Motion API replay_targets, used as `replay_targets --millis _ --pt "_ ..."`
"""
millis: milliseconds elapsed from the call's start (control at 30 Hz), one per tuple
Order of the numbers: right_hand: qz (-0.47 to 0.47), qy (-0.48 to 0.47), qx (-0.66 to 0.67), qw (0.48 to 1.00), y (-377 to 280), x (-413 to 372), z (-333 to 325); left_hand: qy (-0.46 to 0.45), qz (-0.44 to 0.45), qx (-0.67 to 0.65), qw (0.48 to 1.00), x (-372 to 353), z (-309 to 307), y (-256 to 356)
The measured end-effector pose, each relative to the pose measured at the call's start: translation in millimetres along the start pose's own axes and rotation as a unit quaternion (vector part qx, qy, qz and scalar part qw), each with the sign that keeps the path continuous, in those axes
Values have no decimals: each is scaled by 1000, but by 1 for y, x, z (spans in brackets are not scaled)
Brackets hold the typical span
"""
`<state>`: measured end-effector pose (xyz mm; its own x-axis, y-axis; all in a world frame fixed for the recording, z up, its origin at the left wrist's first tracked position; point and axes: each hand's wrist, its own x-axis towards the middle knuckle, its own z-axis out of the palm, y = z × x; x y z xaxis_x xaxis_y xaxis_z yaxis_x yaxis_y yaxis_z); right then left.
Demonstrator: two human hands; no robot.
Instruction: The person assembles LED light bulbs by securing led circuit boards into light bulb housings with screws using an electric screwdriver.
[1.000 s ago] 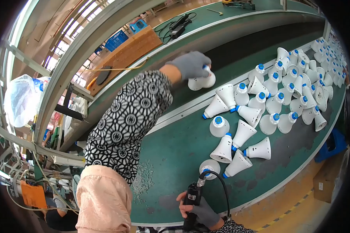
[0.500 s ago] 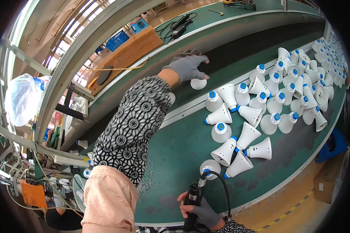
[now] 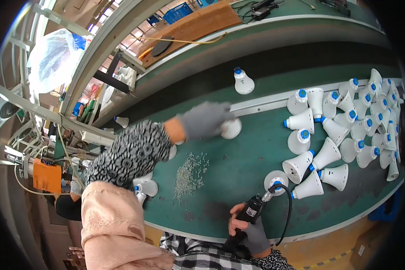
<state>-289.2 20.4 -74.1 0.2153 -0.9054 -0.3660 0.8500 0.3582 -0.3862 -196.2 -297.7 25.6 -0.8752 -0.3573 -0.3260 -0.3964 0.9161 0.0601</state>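
My left hand (image 3: 206, 120), in a grey fingerless glove and blurred by motion, is closed on a white bulb housing (image 3: 232, 129) over the bench, near the metal rail. In my right hand (image 3: 255, 234) is a black electric screwdriver (image 3: 252, 210), gripped around its body near the bench's front edge. Its cable (image 3: 289, 216) loops from the upper end. Beyond that end, a bulb housing (image 3: 274, 179) with a blue cap stands upright, partly overlapped by the cable fitting. A scatter of tiny screws (image 3: 189, 177) lies between my arms.
Many white, blue-capped bulb housings (image 3: 333, 130) crowd the right of the green bench (image 3: 238, 171), some upright, some lying. Another bulb housing (image 3: 244, 82) is on the dark belt beyond the rail (image 3: 274, 102). A few more (image 3: 146, 187) sit by my left sleeve.
My left hand has come back from the belt toward me with a bulb housing. The view has swung left; my right hand still holds the screwdriver.
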Motion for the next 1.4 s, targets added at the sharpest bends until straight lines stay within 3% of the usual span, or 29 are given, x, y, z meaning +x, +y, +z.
replay_targets --millis 100,267,300,367,400,433,500,567,667,767,800,867,1000,1100,1133,1167,1200,1400 --pt "0 -7 6 1000 4 0 -4 -31 -44 -9 999 -33 2 -4" --pt "-25 4 -18 1000 5 -3 -1 283 72 141 946 31 -35 -15" --pt "-29 -6 -22 999 5 -3 3 254 52 141 955 49 -43 -15" --pt "-25 -8 -17 999 -3 -8 14 64 -54 181 980 105 -40 -29" --pt "-21 -7 -13 1000 -6 -10 19 16 -62 231 971 129 -32 -39" --pt "-23 -14 -10 1000 -5 -10 22 -3 -88 197 977 149 -24 -46" --pt "-36 -13 2 999 -2 -8 27 86 -38 212 973 184 4 -71" --pt "-42 -26 22 999 -2 -6 31 136 -38 210 967 173 0 -66" --pt "-57 -23 16 998 0 -9 38 186 -110 149 965 90 -42 -19" --pt "-87 -46 -13 995 5 -8 36 365 -60 -116 922 -36 -42 37" --pt "-101 -40 -21 994 6 -8 39 411 -32 -234 880 -79 -31 60" --pt "-132 -26 -36 990 9 -9 51 370 -24 -530 763 -140 15 99" --pt "-135 -100 30 985 21 14 31 339 -147 -710 599 -230 105 168" --pt "-128 -19 4 992 48 -7 80 340 -183 -736 555 -263 144 204" --pt "-124 6 -26 992 58 -7 88 345 -177 -679 623 -269 151 208" --pt "-128 11 -64 990 67 -7 95 355 -188 -700 591 -275 155 217" --pt "-127 13 -100 987 75 -8 99 333 -200 -652 651 -282 150 217" --pt "-126 62 -183 973 94 -18 106 324 -160 -650 669 -279 178 225"
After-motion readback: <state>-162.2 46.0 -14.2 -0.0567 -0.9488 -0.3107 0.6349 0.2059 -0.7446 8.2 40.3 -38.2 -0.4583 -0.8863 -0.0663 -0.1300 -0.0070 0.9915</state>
